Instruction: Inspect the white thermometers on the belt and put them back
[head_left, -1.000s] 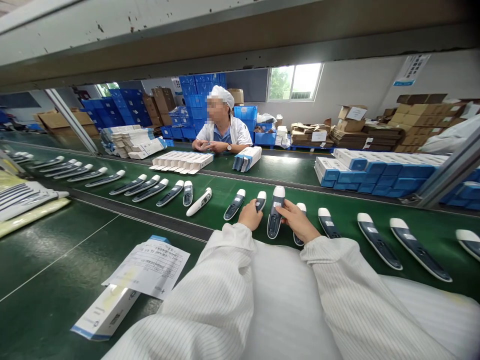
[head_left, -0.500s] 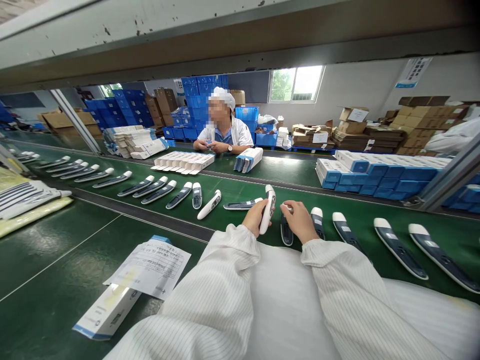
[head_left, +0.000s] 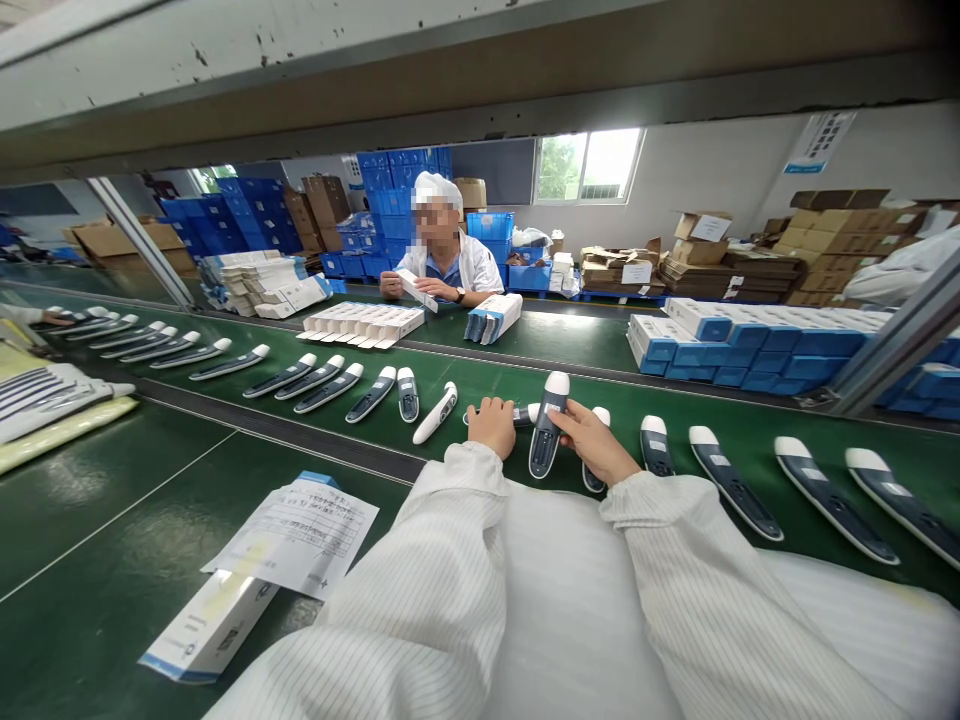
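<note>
Right hand [head_left: 596, 447] half-closed, fingertips pinching the side of a white-capped handheld device [head_left: 547, 440] lying on the green table [head_left: 480, 375]. Likely light, stiff, smooth plastic; grip mid-body. Left hand [head_left: 492, 425] curled beside it, hold unclear.

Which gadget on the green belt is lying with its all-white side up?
The white one just left of the left hand. The others show dark faces.

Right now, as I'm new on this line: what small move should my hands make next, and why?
Probably turn the handheld thermometer beside your left hand so its white tip points away from you. It lies crosswise, while the upright-pointing thermometer your right hand touches and the row of thermometers further right all point away.
</note>
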